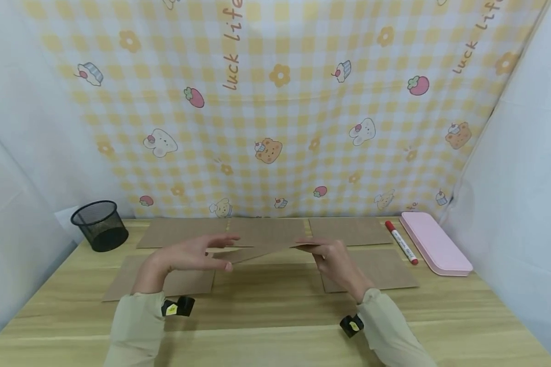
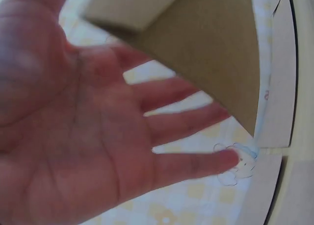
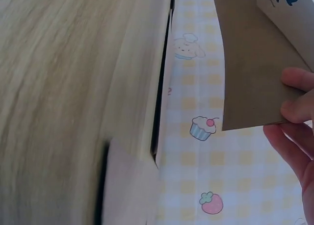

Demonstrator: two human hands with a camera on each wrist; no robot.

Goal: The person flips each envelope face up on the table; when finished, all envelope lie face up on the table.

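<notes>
A thin brown cardboard sheet [image 1: 261, 251] hangs tilted just above the wooden table [image 1: 275, 321] at its middle. My right hand [image 1: 323, 252] pinches the sheet's right end between thumb and fingers; the right wrist view shows the fingertips [image 3: 297, 95] on the edge of that cardboard sheet [image 3: 255, 73]. My left hand [image 1: 211, 252] is at the sheet's left end with its fingers straight and spread. In the left wrist view the left hand [image 2: 98, 137] shows an open palm, with the cardboard sheet [image 2: 206, 53] just beyond its fingers. I cannot tell whether it touches.
Several flat cardboard sheets lie on the table, some along the back [image 1: 183, 232] [image 1: 349, 230] and some nearer [image 1: 381, 270] [image 1: 165, 280]. A black mesh cup [image 1: 100, 225] stands at the back left. A red marker [image 1: 401, 242] and a pink case [image 1: 433, 243] lie back right. A checked cloth [image 1: 275, 102] hangs behind.
</notes>
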